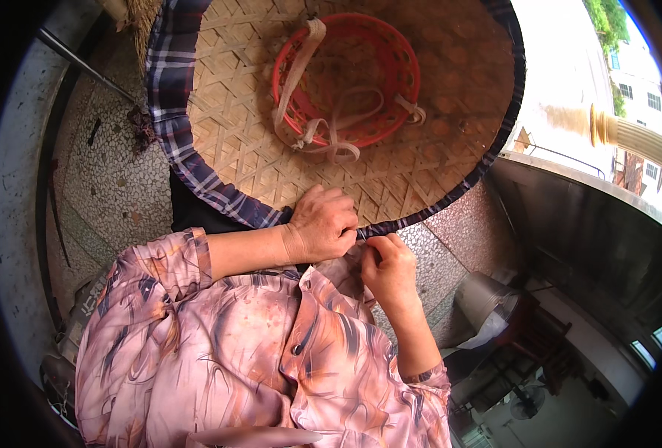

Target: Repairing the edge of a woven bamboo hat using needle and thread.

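A wide woven bamboo hat [234,142] lies with its inside facing up in front of me. Plaid cloth edging [173,104] in dark blue, white and purple wraps its brim. A red plastic basket-like ring [413,67] with white cloth straps [299,71] is in the hat's middle. My left hand [323,224] is closed over the near edge of the brim, knuckles up. Just right of it, my right hand [391,272] pinches with thumb and fingers at the cloth edge. Whatever lies between those fingertips is too small to make out.
Speckled stone tiles [122,187] cover the floor. A metal rod [85,63] and straw bristles [143,22] are at the upper left. At the right are a silvery bin [480,295], a dark wooden chair [532,332] and a fan [527,403]. A pale column [637,138] stands outside.
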The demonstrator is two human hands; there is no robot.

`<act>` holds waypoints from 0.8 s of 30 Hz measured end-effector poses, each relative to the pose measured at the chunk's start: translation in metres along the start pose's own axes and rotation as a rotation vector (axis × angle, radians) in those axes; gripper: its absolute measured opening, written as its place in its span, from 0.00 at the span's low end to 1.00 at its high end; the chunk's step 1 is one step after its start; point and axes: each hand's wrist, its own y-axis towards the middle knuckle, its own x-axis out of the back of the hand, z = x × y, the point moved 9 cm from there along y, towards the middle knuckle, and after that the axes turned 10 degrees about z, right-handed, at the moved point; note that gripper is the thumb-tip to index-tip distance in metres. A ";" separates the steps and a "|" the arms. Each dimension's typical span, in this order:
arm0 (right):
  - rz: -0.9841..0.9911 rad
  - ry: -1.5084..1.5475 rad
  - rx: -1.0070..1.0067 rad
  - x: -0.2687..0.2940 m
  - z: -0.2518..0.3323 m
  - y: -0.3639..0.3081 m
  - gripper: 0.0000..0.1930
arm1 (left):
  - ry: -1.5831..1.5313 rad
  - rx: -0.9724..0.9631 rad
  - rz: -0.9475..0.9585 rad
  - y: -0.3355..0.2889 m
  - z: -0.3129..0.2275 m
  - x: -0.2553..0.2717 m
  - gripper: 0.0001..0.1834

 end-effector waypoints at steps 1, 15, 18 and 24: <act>0.001 -0.001 0.001 0.000 0.000 0.000 0.03 | -0.007 -0.002 -0.006 0.000 0.000 0.001 0.05; -0.121 0.047 0.062 -0.009 -0.003 -0.008 0.04 | -0.024 -0.021 -0.007 -0.010 -0.002 0.004 0.05; -0.114 0.015 0.051 -0.008 -0.003 -0.007 0.04 | -0.038 0.001 -0.007 -0.011 -0.001 0.001 0.06; -0.089 0.010 0.046 -0.003 -0.005 -0.004 0.03 | -0.049 0.060 0.036 -0.005 -0.003 -0.001 0.06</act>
